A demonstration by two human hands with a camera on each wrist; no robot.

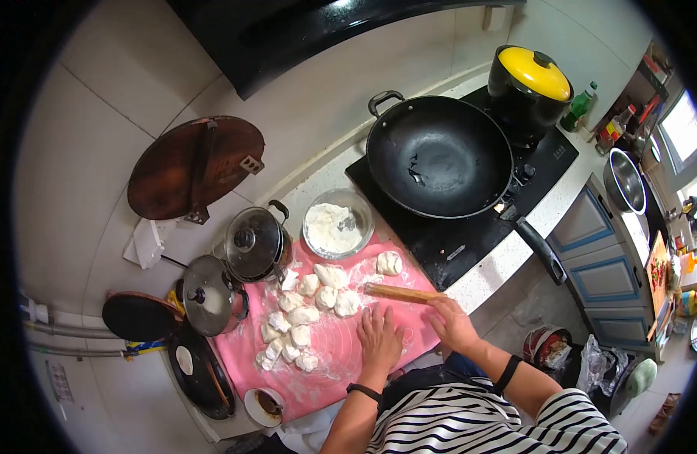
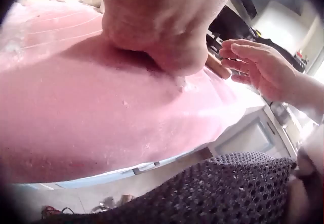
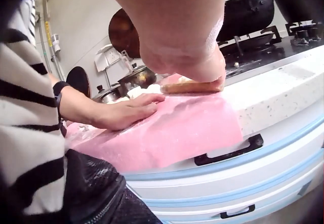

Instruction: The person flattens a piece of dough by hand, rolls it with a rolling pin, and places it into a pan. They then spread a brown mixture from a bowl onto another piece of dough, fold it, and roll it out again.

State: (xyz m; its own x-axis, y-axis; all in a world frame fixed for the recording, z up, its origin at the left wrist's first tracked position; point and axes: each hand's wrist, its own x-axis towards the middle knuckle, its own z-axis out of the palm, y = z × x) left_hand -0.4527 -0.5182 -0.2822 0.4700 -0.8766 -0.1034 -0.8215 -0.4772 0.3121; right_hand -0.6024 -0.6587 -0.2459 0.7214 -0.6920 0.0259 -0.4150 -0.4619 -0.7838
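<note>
1. Resting palm-down on a flour-dusted pink mat [image 1: 329,367], a person's left hand [image 1: 380,340] has its fingers nearly straight and slightly spread, gripping nothing visible; whether dough lies beneath the palm cannot be told.

2. At the right-hand end of a slim, light-brown wooden rolling pin [image 1: 398,292], the right hand [image 1: 452,324] has its fingers loosely extended rather than wrapped around the wood; whether they touch it is hard to tell. The pin lies beside the mat's right edge, a spot that probably suits an easy pick-up.

3. Soft, uneven white dough lumps [image 1: 332,275] cluster on the mat to the left of both hands, several touching, while a lone white lump [image 1: 389,262] sits beyond the pin. The grouping likely frees the near stretch of mat for handwork.

4. A round, clear-looking bowl [image 1: 370,227] of white flour [image 1: 326,223] stands at the mat's far edge, presumably within reach for dusting, which would help prevent sticking.

5. Speckled and white, the table [image 1: 494,271] runs beneath the mat to a black glass-topped stove [image 1: 469,246], where a wide black wok [image 1: 439,151] sits near a dark pot with a yellow lid [image 1: 526,69].

6. Pale tiled walls [image 1: 99,76] frame the kitchen; a round, dark-brown wooden lid [image 1: 171,181] stands against them, and grey cabinets trimmed in blue [image 1: 597,271] line the right.
</note>
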